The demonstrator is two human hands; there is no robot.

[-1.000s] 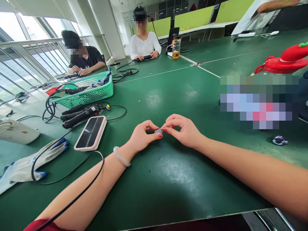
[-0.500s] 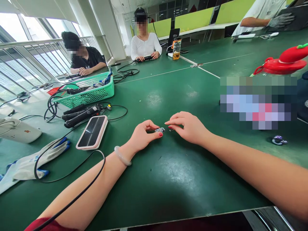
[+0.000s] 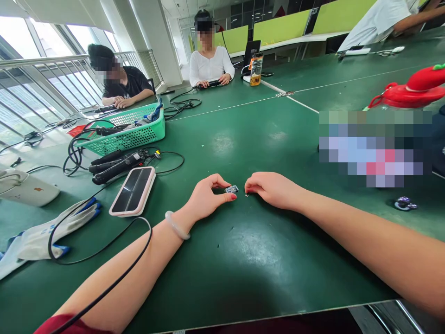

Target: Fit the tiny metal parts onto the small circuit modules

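A small flat piece with a dark, white and bluish pattern [image 3: 231, 189] is pinched between the thumb and forefinger of my left hand [image 3: 207, 197]. Its exact kind is too small to make out. Just to the right, my right hand [image 3: 271, 189] has its fingers curled down and pressed together. At those fingertips shows a tiny light-coloured piece [image 3: 247, 195], mostly hidden by the fingers. A narrow gap separates the two hands, low over the green table [image 3: 222, 260]. A pale bangle [image 3: 176, 226] circles my left wrist.
Left of my hands lie a phone [image 3: 133, 191], work gloves [image 3: 38, 236], black hand-held tools [image 3: 120, 166] and a green basket [image 3: 130, 132]. A black cable [image 3: 104, 260] crosses my left forearm. On the right stand a red-lidded container [image 3: 410, 95] and a shiny purple object [image 3: 405, 203]. Several people sit around.
My right hand has lowered and drawn slightly right, its fingers now curled down instead of stretched forward. My left hand barely moved; its patterned piece faces up more. A co-worker at the far right has shifted.
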